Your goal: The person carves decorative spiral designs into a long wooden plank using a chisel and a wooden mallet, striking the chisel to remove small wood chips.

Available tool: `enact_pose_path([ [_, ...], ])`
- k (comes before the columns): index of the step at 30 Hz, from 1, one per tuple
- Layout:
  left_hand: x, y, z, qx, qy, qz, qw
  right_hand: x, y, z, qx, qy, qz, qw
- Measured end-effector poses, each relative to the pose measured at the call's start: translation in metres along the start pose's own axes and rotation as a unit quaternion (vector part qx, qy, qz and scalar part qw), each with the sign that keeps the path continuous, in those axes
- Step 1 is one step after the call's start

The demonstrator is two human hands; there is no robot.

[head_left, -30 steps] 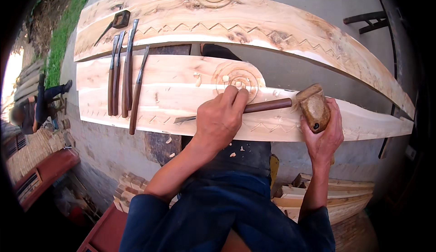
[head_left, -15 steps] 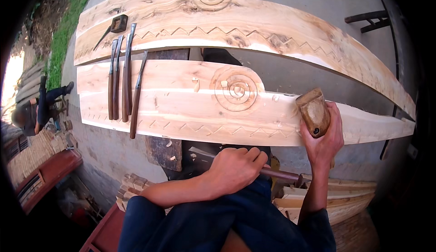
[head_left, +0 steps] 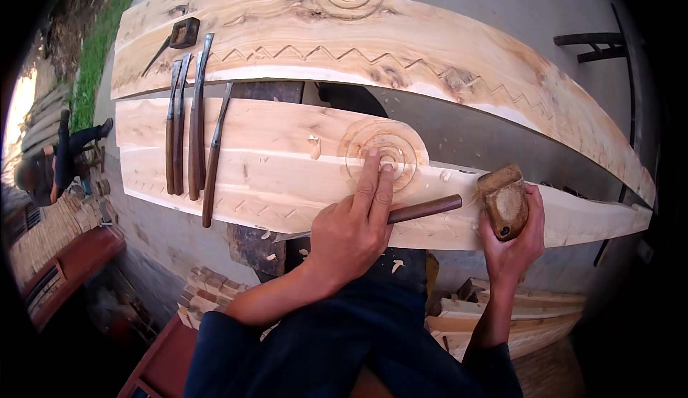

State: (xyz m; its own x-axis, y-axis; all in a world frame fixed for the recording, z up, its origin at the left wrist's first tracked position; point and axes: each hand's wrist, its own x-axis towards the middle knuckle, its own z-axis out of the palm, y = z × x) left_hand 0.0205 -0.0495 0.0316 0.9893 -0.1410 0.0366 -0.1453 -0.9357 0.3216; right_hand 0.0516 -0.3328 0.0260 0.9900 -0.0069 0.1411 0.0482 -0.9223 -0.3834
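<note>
My left hand (head_left: 350,231) reaches over the near board (head_left: 279,129), its first two fingers stretched onto the carved spiral (head_left: 403,153). The other fingers keep hold of a chisel (head_left: 431,209), whose dark wooden handle points right while its blade end shows beyond the wrist side. In my right hand (head_left: 524,244) is a blocky wooden mallet (head_left: 504,203), held upright over the board's narrowing right part. Zigzag cuts run along the near board's lower edge, and wood chips lie on it.
Several chisels (head_left: 195,129) rest across the board's left part. A second long board (head_left: 251,21) with a spiral and zigzag lies beyond, bearing a small square ink box (head_left: 185,32). At far left sits another person (head_left: 54,168). Stacked wood (head_left: 509,323) stands at lower right.
My left hand has moved up from my lap onto the board, two fingers now extended on the spiral, bringing the chisel along. My right hand and mallet have lowered slightly.
</note>
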Motion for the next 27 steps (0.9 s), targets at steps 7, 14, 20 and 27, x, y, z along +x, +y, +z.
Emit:
enact_pose_path([
  [7,-0.039,0.025,-0.027,-0.249,-0.133,0.049,0.958,0.000,-0.003,-0.001,0.002,-0.003,0.004,1.000],
  [14,-0.075,0.014,-0.051,-0.328,-0.135,-0.005,0.935,-0.004,-0.008,-0.006,-0.001,0.002,-0.004,1.000],
  [20,-0.108,-0.015,-0.082,-0.400,0.069,-0.088,0.910,-0.003,-0.012,-0.009,-0.015,-0.003,0.012,1.000],
  [27,-0.107,-0.033,-0.072,-0.569,0.321,-0.068,0.754,-0.009,0.001,-0.005,-0.009,0.014,0.000,1.000],
])
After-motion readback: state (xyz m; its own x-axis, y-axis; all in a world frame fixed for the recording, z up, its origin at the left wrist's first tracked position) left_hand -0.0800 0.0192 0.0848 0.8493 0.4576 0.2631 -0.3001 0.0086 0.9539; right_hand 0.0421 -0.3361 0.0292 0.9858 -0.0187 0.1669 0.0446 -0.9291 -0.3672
